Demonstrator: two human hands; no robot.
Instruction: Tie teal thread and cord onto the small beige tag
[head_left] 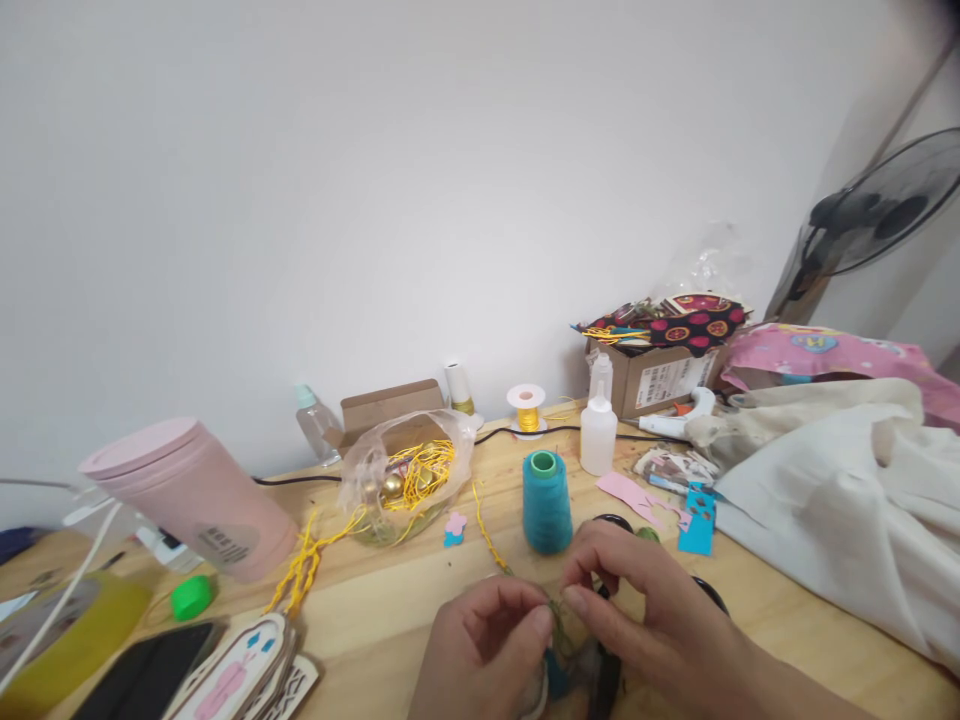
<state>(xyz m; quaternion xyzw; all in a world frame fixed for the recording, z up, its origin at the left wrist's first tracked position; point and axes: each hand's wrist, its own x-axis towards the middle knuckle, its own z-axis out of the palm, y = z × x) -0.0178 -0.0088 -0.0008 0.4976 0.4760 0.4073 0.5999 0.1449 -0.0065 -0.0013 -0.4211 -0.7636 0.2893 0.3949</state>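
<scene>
My left hand (484, 635) is closed in a pinch on thin olive-green thread (559, 622) above the front of the table. Facing it from the right, my right hand (652, 605) pinches the same thread between thumb and forefinger. A twisted yellow cord (489, 535) runs away from the top of my left fingers. Under my hands lie black-handled scissors (609, 675), partly hidden, and a small dark-blue piece (556, 675) whose kind I cannot make out. Just beyond the hands stands a cone of teal thread (547, 505).
Behind are a plastic bag of yellow cords (427, 470), a white squeeze bottle (598, 440) and a yellow wire spool (528, 412). A pink tumbler (195, 500), phone (150, 670) and wooden tags (240, 675) lie left. White cloth (832, 500) and a filled carton (664, 375) occupy the right.
</scene>
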